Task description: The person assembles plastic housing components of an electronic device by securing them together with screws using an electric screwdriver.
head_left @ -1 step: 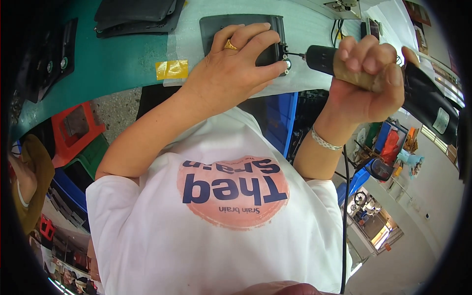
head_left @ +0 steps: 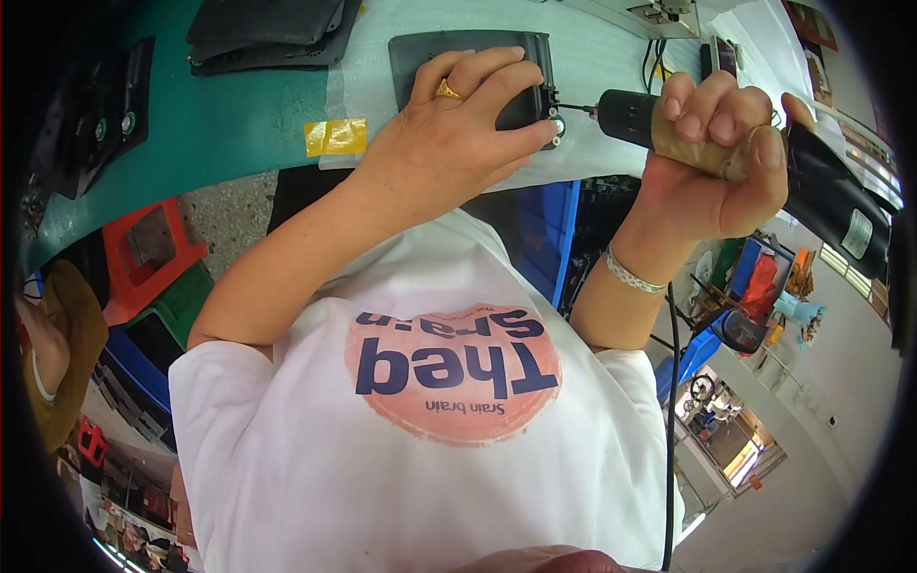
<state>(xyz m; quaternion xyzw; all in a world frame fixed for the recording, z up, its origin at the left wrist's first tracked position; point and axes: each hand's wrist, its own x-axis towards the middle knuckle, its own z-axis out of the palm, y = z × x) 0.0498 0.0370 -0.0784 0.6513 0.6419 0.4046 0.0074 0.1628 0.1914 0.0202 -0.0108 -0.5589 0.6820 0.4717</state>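
Note:
A dark, flat plastic panel [head_left: 420, 55] lies on the white sheet at the far middle of the bench. My left hand [head_left: 458, 124], with a gold ring, is bent over the panel and holds it. Its thumb tip reaches a small round silver part [head_left: 559, 125] at the panel's right edge. Wrapped in my right hand [head_left: 716, 158] is a black electric screwdriver [head_left: 626, 116] with a tan-covered grip. The screwdriver lies sideways, its thin bit [head_left: 576, 107] pointing left at small fittings along that edge. Whether the tip touches a screw is too small to tell.
Several dark panels [head_left: 263, 33] are stacked at the back left; more dark parts [head_left: 105, 119] lie farther left. Yellow tape [head_left: 335, 137] sits on the bench near my left forearm. A black cable [head_left: 672, 411] hangs at right. Someone's arm [head_left: 43, 349] shows at far left.

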